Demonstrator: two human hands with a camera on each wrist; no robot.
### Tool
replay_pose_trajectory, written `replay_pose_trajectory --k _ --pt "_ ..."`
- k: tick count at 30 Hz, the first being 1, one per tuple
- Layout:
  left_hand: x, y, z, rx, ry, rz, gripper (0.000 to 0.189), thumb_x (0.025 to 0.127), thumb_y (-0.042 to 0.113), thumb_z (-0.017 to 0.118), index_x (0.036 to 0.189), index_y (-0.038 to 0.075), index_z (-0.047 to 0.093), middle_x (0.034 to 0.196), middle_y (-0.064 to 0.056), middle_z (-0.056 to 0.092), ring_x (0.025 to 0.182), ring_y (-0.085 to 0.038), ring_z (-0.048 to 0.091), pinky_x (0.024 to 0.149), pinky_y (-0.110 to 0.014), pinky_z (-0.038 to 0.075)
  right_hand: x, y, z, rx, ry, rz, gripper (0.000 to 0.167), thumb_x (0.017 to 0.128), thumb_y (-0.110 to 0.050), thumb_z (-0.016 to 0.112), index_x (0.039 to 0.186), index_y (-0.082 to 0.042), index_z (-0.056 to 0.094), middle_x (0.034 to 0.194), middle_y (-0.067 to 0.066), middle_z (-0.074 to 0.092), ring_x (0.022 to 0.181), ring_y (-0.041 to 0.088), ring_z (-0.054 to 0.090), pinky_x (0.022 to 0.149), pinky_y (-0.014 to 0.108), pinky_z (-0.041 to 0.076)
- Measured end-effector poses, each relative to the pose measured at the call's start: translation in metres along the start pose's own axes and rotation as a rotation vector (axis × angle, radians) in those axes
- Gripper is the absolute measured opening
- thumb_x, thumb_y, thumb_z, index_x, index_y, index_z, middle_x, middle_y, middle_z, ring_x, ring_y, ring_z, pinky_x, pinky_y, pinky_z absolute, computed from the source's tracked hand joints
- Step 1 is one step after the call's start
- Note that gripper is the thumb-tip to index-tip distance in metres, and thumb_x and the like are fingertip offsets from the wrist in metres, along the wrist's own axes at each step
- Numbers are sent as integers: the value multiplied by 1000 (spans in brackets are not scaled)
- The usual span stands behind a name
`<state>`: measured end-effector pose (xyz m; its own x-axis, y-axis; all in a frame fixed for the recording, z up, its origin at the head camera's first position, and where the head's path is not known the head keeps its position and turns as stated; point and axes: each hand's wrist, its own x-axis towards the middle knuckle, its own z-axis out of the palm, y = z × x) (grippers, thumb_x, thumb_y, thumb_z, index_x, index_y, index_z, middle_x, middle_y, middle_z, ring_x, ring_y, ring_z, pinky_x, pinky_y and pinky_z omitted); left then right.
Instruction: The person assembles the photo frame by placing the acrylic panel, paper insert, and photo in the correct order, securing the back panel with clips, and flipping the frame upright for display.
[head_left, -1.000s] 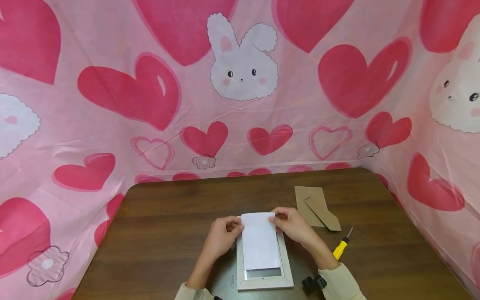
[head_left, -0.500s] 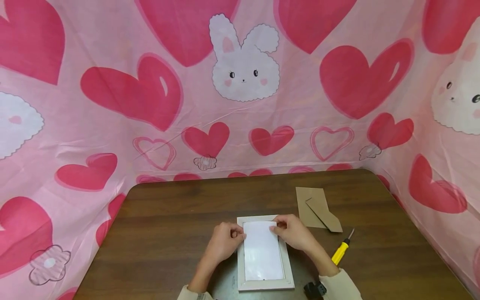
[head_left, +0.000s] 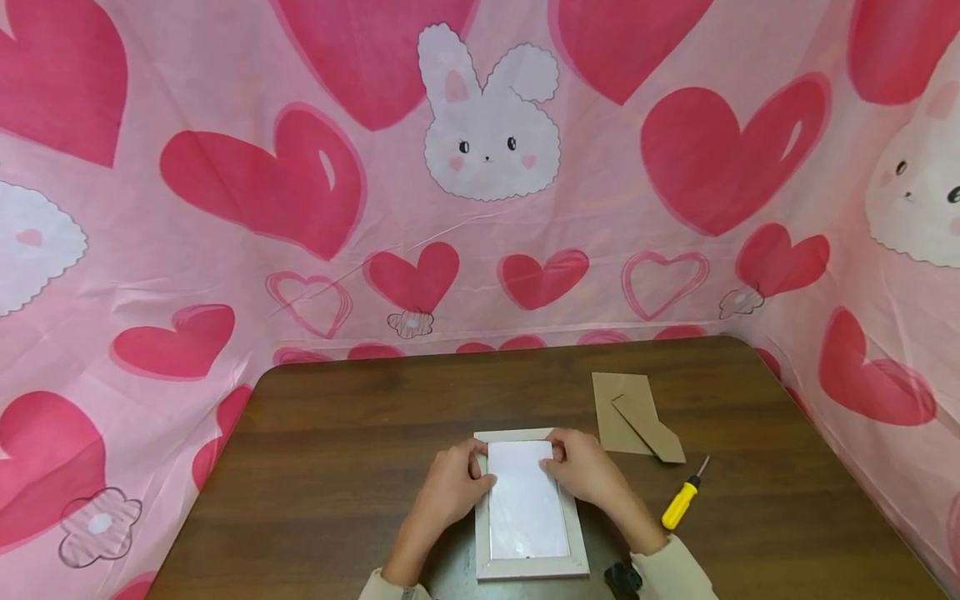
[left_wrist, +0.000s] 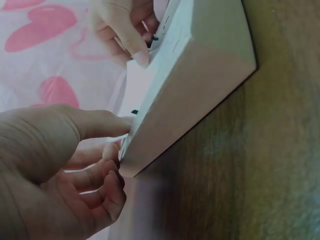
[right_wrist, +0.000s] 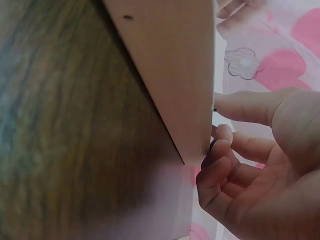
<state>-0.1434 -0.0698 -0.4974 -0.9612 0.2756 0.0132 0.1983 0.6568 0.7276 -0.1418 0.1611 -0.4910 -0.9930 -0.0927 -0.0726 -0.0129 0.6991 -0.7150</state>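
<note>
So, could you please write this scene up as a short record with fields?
Surface: dark wooden table
Centre item: white frame, lying on the table
Inside frame: white sheet, within the opening
Left hand: at the sheet's upper left; firmness of grip unclear
Right hand: at the sheet's upper right; firmness of grip unclear
Far right of frame: brown board with an angled strip
Right of frame: yellow screwdriver, tip pointing away
Backdrop: pink cloth, hearts and rabbits

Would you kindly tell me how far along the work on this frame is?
Looks done: laying the sheet over the opening of the frame. In hand: seating it, apparently, with the left hand and right hand near its far end. Probably left: fitting the brown board, which lies apart on the table.
</note>
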Motion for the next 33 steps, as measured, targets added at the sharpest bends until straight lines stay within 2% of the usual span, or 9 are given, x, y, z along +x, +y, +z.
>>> replay_pose_trajectory --k 3,6,15,21,29,33 --pt "0 2 0 -1 0 -18 46 85 9 85 126 3 66 72 5 56 61 -5 47 60 -22 41 0 -1 1 -4 7 14 21 88 -8 83 104 -5 69 70 -1 50 61 13 46 54 25 34" --pt "0 3 0 6 -8 -24 52 85 10 84 134 6 65 72 6 54 61 -5 46 59 -21 40 0 -3 1 -9 11 24 27 87 -9 84 108 -3 69 71 -1 51 61 13 47 53 25 34" --pt "-2 6 -2 88 -27 58 40 83 10 85 122 4 75 72 2 52 63 -6 41 57 -23 36 -2 -4 -1 -15 28 36 36 85 -7 85 114 0 65 75 0 55 64 13 50 56 26 39" --pt "-4 4 -1 109 -37 39 41 85 14 84 124 5 75 71 3 50 63 -7 41 56 -23 33 -3 -2 -2 -15 78 -3 27 86 1 81 109 -2 67 76 1 56 67 13 50 62 27 41" --pt "-3 0 0 127 -36 29 41 87 17 84 126 8 75 68 6 48 60 -7 41 54 -23 32 -3 -2 -2 6 43 35 25 87 -3 82 109 -7 71 75 0 52 65 15 48 58 26 37" --pt "-4 0 1 121 -39 11 42 87 18 84 127 10 74 68 6 48 59 -7 41 53 -24 33 -3 -1 -1 -8 41 26 17 87 -4 82 101 -10 74 74 0 51 65 15 47 57 26 36"
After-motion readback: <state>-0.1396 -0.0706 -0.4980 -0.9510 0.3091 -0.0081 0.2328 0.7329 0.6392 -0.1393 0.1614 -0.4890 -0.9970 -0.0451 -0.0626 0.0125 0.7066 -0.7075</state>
